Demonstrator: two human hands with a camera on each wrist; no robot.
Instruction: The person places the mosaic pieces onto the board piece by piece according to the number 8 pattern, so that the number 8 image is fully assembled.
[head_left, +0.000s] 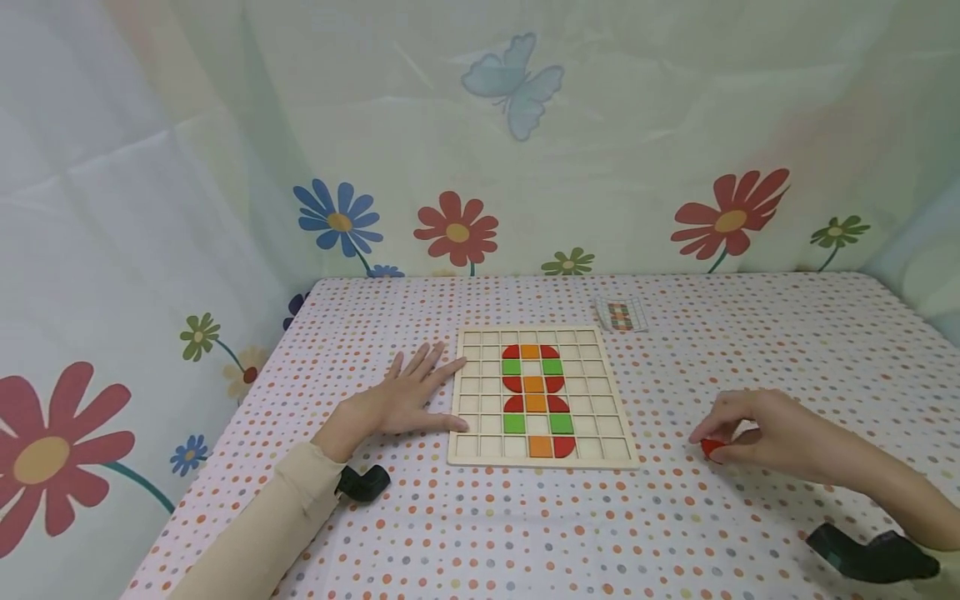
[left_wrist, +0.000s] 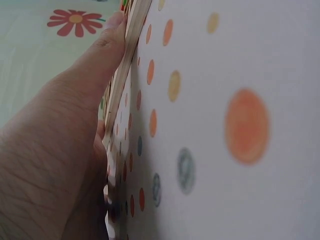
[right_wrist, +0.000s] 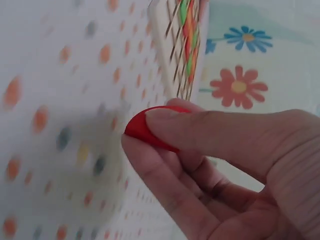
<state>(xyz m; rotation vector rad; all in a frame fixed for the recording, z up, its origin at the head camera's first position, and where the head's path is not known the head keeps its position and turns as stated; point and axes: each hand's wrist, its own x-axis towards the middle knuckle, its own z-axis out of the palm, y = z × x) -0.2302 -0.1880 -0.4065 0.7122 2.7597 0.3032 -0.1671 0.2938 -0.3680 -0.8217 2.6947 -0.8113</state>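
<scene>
A square wooden grid board point(head_left: 592, 433) lies on the table, with red, orange and green tiles set in its middle columns. The tiles form a figure-eight shape; its bottom row shows an orange tile point(head_left: 540, 447) and a red rounded tile point(head_left: 564, 447), with a bare cell to their left. My left hand point(head_left: 397, 402) rests at the board's left edge, fingers spread, thumb and forefinger touching the frame. To the right of the board, my right hand point(head_left: 765, 429) pinches a red rounded tile point(right_wrist: 142, 131) between thumb and fingers, just above the cloth.
Behind the board's right corner lies a small pattern card point(head_left: 621, 315) showing a similar coloured figure. A dotted cloth point(head_left: 480, 533) covers the table, and a flowered curtain point(head_left: 600, 167) hangs behind it. Dark wrist devices point(head_left: 873, 554) sit at both wrists.
</scene>
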